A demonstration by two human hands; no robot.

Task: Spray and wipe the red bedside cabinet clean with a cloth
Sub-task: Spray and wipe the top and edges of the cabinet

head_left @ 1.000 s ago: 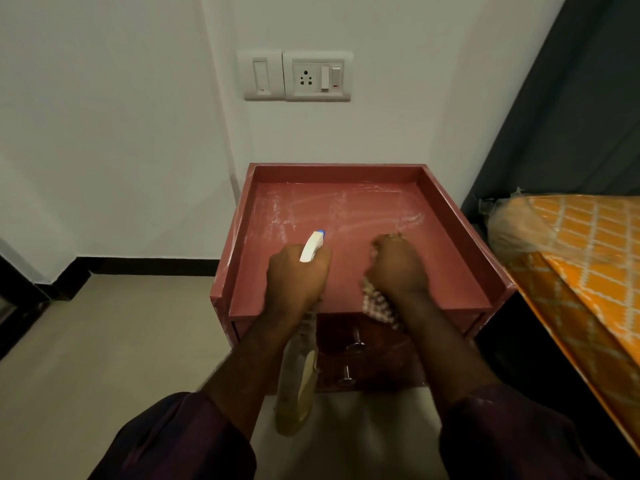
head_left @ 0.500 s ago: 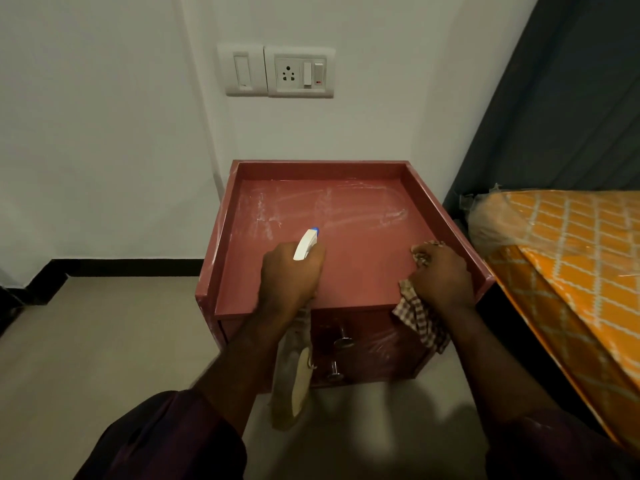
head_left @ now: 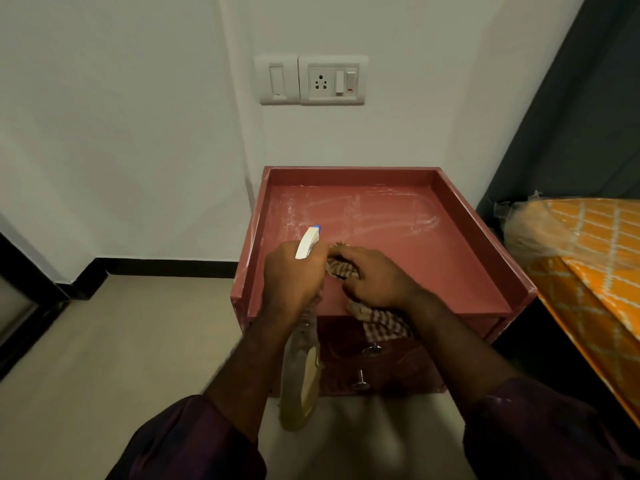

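The red bedside cabinet (head_left: 460, 258) stands against the white wall, its tray-like top streaked with whitish smears near the back. My left hand (head_left: 294, 275) grips a spray bottle (head_left: 300, 382) by the neck, its white nozzle with a blue tip pointing up over the top's left front. My right hand (head_left: 375, 277) holds a checked brown-and-white cloth (head_left: 384, 325) on the front of the top, right beside my left hand. Part of the cloth hangs over the front edge above two metal drawer knobs (head_left: 362, 379).
A bed with an orange patterned cover (head_left: 595, 258) sits close on the right, with a dark curtain (head_left: 568, 116) behind it. A switch and socket plate (head_left: 313, 79) is on the wall above the cabinet. Beige floor (head_left: 114, 341) lies to the left.
My right hand has swept the cloth from the right side of the cabinet top leftward to beside my left hand. The left hand with the bottle stayed over the front left.
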